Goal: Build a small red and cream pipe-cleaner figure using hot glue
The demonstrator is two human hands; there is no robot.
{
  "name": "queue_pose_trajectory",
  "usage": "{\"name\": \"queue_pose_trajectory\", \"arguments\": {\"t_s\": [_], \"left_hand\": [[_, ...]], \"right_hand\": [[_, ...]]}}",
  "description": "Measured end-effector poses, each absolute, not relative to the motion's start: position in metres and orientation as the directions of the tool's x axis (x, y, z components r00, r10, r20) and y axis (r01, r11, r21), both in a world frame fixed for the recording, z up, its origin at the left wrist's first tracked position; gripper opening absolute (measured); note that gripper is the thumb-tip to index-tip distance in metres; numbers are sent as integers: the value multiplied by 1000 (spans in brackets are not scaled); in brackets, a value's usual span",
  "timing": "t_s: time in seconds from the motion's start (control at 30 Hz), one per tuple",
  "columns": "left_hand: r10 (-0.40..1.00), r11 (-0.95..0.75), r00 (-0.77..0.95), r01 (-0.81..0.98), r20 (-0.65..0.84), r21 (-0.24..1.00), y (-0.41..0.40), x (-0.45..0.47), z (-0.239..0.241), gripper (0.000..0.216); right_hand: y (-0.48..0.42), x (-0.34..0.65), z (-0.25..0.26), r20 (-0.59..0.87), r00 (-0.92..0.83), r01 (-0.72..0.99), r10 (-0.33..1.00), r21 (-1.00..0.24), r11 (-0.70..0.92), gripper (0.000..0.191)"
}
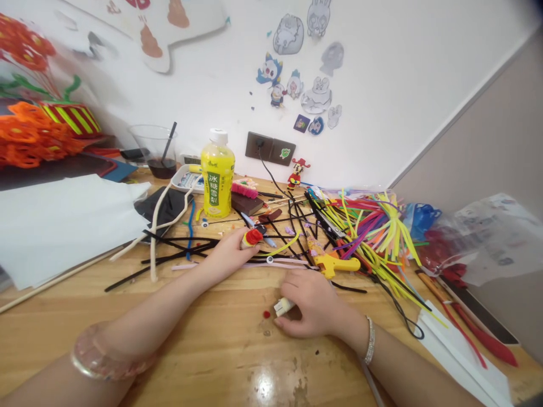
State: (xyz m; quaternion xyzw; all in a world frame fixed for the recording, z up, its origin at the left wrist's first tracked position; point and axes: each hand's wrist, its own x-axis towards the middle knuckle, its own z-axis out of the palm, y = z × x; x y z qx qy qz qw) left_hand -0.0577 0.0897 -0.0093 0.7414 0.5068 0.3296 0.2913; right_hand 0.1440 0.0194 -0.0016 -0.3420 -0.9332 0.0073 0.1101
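Observation:
My left hand (pixel 231 250) is closed on a small fuzzy figure (pixel 253 237) in red, yellow and black, above the scattered pipe cleaners. Low over the table, my right hand (pixel 311 305) has its fingers curled round a small white plug-like piece (pixel 283 306); the palm hides the rest of it. A tiny red fuzzy bit (pixel 266 314) lies on the wood just left of that piece. Beyond my right hand is a yellow glue gun (pixel 333 263). One googly eye (pixel 270 260) rests among black pipe cleaners (pixel 203 244) between the hands.
A yellow drink bottle (pixel 218 175) stands at the back, with a plastic cup (pixel 159 161) of dark liquid to its left. Bundled coloured pipe cleaners (pixel 369 226) spread at right. White paper (pixel 68 220) covers the left side. A red-handled tool (pixel 483 333) lies far right.

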Motion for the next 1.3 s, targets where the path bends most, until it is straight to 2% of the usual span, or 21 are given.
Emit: {"name": "queue_pose_trajectory", "arguments": {"t_s": [0.17, 0.3, 0.47, 0.53, 0.63, 0.7, 0.8, 1.0, 1.3], "left_hand": [[942, -322, 273, 560, 198, 763, 90, -57, -8, 24], [940, -328, 273, 561, 204, 760, 90, -58, -8, 24], [939, -334, 271, 566, 213, 754, 89, -58, -9, 23], [939, -335, 268, 568, 216, 752, 89, -58, -9, 23], [940, -333, 267, 570, 214, 751, 89, -58, -9, 22], [940, -331, 269, 571, 209, 752, 89, -58, -10, 22], [941, -328, 270, 571, 204, 753, 89, -58, -9, 21], [939, -331, 275, 564, 206, 757, 89, -57, -7, 21], [935, -341, 282, 563, 213, 753, 90, -56, -7, 18]], "right_hand": [[21, 142, -2, 219, -791, 501, 571, -304, 810, 24], [22, 139, -5, 196, -831, 437, 520, -348, 829, 17], [21, 133, -7, 230, -789, 467, 570, -379, 799, 4], [21, 133, -5, 232, -764, 505, 602, -366, 782, 8], [19, 137, 0, 214, -739, 562, 639, -328, 759, 32], [18, 141, 4, 218, -719, 593, 660, -303, 746, 40], [18, 144, 8, 246, -695, 631, 676, -242, 737, 38], [23, 135, -1, 278, -715, 654, 642, -61, 754, 21], [30, 132, -12, 217, -749, 637, 626, -19, 770, 16]]}}
